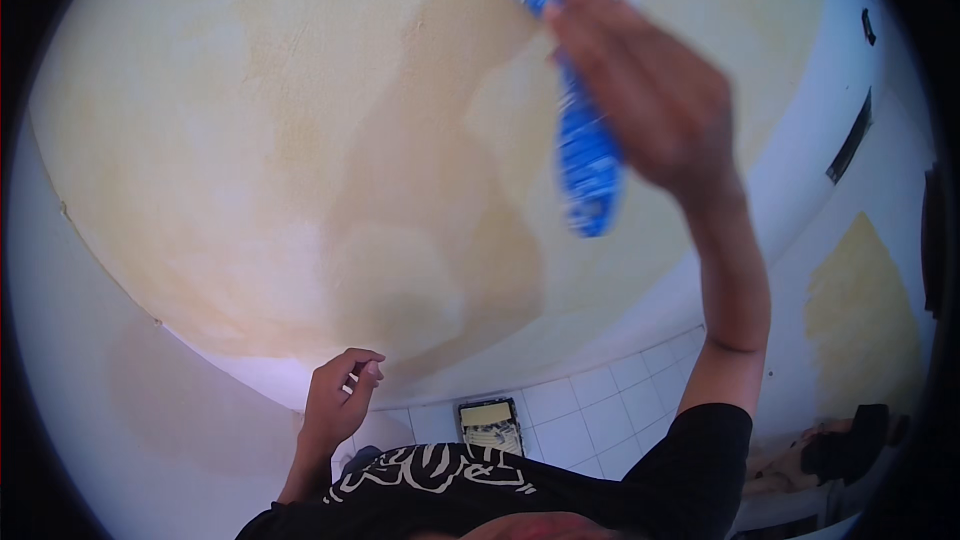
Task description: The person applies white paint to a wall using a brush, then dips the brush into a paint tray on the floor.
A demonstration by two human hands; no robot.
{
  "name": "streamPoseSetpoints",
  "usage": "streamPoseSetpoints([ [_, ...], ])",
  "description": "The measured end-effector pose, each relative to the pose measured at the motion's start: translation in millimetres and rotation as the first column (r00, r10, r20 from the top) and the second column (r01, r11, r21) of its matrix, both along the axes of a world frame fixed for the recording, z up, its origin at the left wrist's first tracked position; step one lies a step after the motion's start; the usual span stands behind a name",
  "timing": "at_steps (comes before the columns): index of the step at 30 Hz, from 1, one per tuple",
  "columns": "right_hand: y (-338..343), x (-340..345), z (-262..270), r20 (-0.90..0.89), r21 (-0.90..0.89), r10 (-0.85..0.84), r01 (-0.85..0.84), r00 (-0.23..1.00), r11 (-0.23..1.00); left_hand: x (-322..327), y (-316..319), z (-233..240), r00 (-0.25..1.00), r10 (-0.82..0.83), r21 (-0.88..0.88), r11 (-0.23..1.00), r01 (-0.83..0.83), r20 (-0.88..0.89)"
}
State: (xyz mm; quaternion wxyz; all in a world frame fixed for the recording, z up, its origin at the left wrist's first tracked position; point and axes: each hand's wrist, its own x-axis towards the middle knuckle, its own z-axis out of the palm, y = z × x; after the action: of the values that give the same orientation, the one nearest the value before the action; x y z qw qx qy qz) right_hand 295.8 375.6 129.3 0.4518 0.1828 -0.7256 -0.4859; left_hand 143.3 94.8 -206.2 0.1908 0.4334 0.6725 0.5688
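Note:
My right hand [660, 90] is raised against the upper part of the wall, gripping a wide paintbrush [589, 165]. Its blue handle is streaked with white paint and points downward; the pale head is at the top, at the wall, and partly hidden by my fingers. The wall [285, 90] is coated in uneven pale yellow, with whiter patches at lower left. Low in front of me, my left hand [341, 394] is loosely curled with nothing in it, the thumb and forefinger slightly apart. It is nearest the wall's lower edge.
On the white tiled floor [562, 420] stands a black paint tray [491, 424] holding pale yellow paint, partly behind my black shirt. The side wall on the right bears a yellow painted patch [862, 315]. A dark bag-like item [844, 446] sits at lower right among other things.

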Motion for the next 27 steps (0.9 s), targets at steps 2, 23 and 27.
streamPoseSetpoints([
  [2,5.6,-4.7,-41.4,-0.024,0.050,-0.134,0.135,0.991,0.990,2.5,3.4,0.8,1.000,-0.013,0.001,1.000,0.013,0.000],
  [23,4.9,28.5,-69.9,0.044,-0.193,-0.119,0.126,0.992,0.973,3.8,3.4,-3.7,0.999,-0.035,-0.023,0.999,0.035,-0.007],
  [27,-0.1,28.3,-181.1,0.150,-0.305,-0.092,0.135,0.984,0.943,1.4,-6.9,-7.4,1.000,-0.006,-0.034,0.999,0.006,-0.011],
])
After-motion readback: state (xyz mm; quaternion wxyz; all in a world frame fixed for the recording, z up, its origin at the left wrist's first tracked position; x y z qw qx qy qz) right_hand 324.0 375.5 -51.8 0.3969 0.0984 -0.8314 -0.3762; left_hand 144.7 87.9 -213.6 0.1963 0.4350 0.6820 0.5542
